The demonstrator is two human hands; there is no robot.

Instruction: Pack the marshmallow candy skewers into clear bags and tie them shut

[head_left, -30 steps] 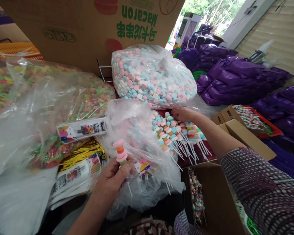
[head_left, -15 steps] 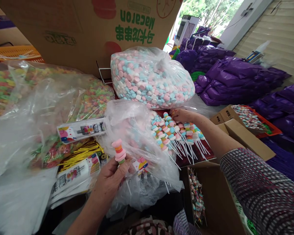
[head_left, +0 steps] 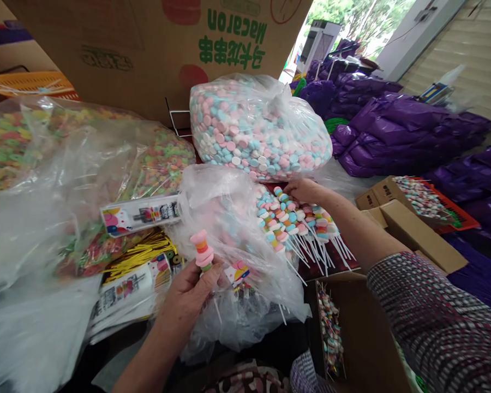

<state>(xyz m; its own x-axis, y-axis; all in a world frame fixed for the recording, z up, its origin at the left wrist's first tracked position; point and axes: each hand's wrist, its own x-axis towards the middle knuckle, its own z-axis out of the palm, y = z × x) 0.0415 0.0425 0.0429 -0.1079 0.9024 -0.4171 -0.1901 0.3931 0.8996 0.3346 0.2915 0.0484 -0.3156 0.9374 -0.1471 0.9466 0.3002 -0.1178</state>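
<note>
My left hand [head_left: 192, 289] is closed around a candy skewer [head_left: 202, 250] of pink marshmallows with orange and green gummy rings, held upright. Behind it lies a crumpled clear plastic bag [head_left: 225, 204] with pink pieces showing through. My right hand [head_left: 305, 191] reaches to the far edge of a pile of candy skewers [head_left: 284, 221], whose white sticks point toward me. Its fingers are curled down among the candy tops; what they grip is hidden.
A large bag of pink, blue and white marshmallows [head_left: 253, 134] stands behind the pile. Left are bags of gummy rings [head_left: 163, 158], printed packets [head_left: 141, 214] and gold twist ties [head_left: 143, 251]. An open cardboard box [head_left: 368, 327] stands front right; purple packages [head_left: 401, 136] are stacked beyond.
The view has shifted slightly, so most things sit a little further right. Both hands keep nearly the same places and grips.
</note>
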